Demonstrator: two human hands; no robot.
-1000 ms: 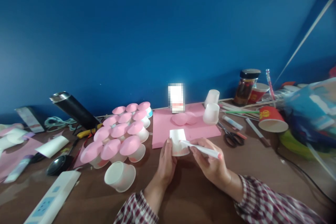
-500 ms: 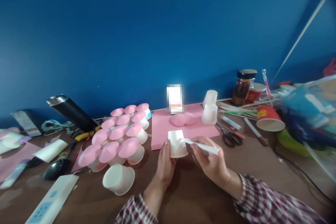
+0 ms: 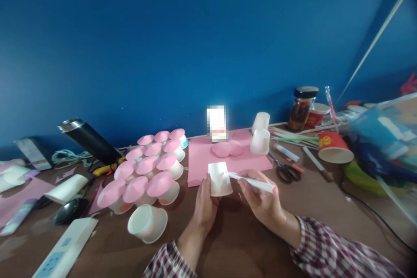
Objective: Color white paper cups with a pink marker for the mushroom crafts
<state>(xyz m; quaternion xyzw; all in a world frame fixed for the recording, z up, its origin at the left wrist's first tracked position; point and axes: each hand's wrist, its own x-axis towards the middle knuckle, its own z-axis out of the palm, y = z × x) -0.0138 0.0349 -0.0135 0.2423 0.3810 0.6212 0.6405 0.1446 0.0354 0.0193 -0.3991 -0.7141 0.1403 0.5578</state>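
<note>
My left hand (image 3: 206, 208) is closed around the lower left side of a white paper cup (image 3: 220, 179), which is upside down with its wide rim toward me. Faint reddish marks run along the cup near that rim. In my right hand (image 3: 264, 202) I grip a white marker (image 3: 254, 182) with a pinkish end, its tip at the cup's upper right side. Behind the cup lie pink sheets (image 3: 198, 163) with pink paper circles (image 3: 221, 149) on top. Two white cups (image 3: 259, 141) stand upside down at the sheets' right edge.
Several cups topped with pink paper cones (image 3: 135, 189) stand in rows at left, near a tipped white cup (image 3: 146, 223). A power strip (image 3: 67, 243), a black flask (image 3: 91, 141), scissors (image 3: 286, 171), a red cup (image 3: 334, 145) and a lidded jar (image 3: 301, 110) surround the work area.
Almost nothing differs. Both hands keep their hold on the cup and the marker, with only a very slight shift of the marker's tip and the view.
</note>
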